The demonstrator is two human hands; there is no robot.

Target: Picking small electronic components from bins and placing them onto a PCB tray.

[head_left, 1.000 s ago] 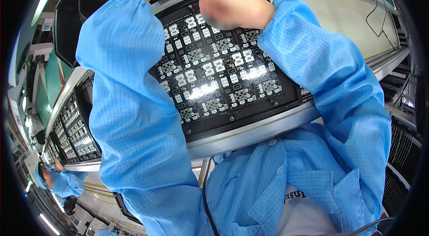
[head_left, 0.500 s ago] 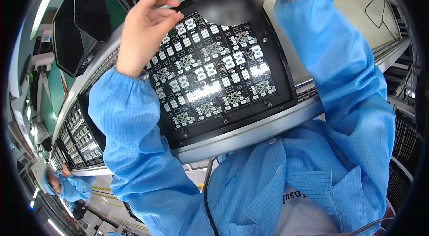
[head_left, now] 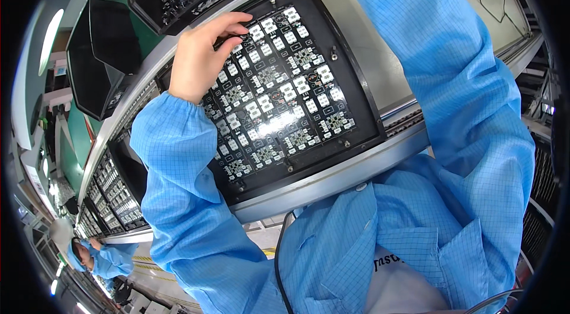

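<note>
The circuit panel (head_left: 270,78), under and to the right of the left hand (head_left: 200,55), looks part-done: some round outlines (head_left: 312,79) seem bare. Fingers (head_left: 234,18) are narrowly parted, any hold unclear; right hand unseen.

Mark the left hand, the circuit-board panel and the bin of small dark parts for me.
Left hand (head_left: 198,64): head view, on the back of the hand.
Circuit-board panel (head_left: 274,89): head view, near its middle.
Bin of small dark parts (head_left: 138,0): head view, its left wall.
</note>
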